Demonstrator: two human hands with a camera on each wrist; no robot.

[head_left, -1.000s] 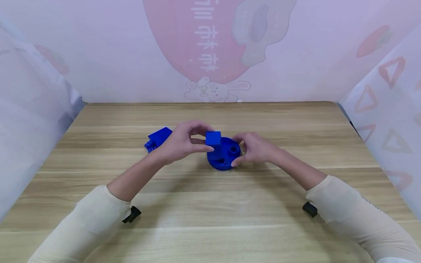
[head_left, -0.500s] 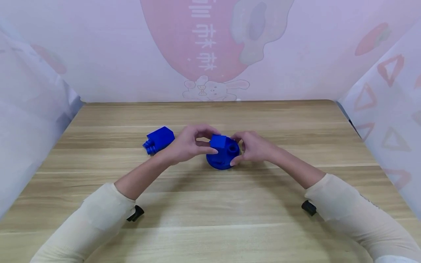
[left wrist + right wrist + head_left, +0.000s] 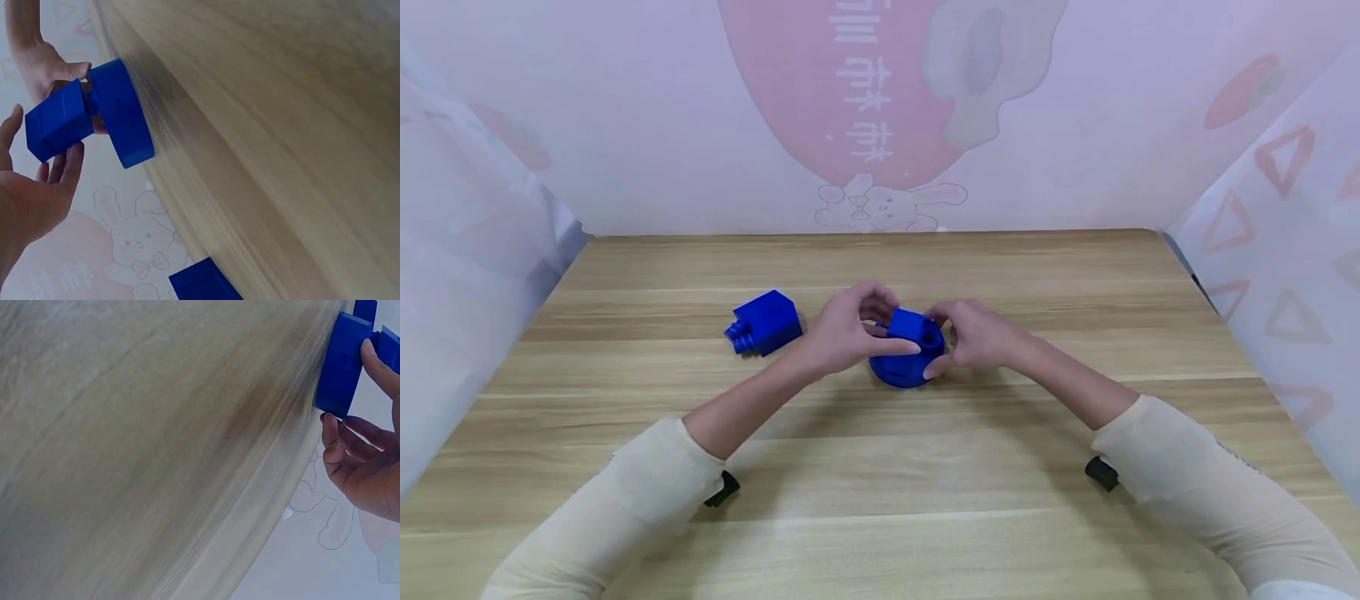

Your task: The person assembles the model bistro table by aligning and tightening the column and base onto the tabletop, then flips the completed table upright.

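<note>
A round blue base (image 3: 901,372) with a raised rim and a round socket lies on the wooden table. My right hand (image 3: 976,336) grips its rim, thumb on the near side and fingers on the far side. My left hand (image 3: 850,329) holds a blue angular block (image 3: 907,322) over the base, with thumb and fingers on opposite sides. In the left wrist view the block (image 3: 59,119) is tilted, and its narrower neck (image 3: 92,101) meets the base's top. The right wrist view shows my thumb (image 3: 373,362) against the base's side.
A second blue block (image 3: 769,323) with a threaded end lies on the table, left of my left hand. White printed curtains (image 3: 662,125) stand behind the table (image 3: 880,517) and at both sides.
My left hand has moved the block to the right over the base, and the block has turned and tilted. The right hand keeps its grip on the rim, nearly still.
</note>
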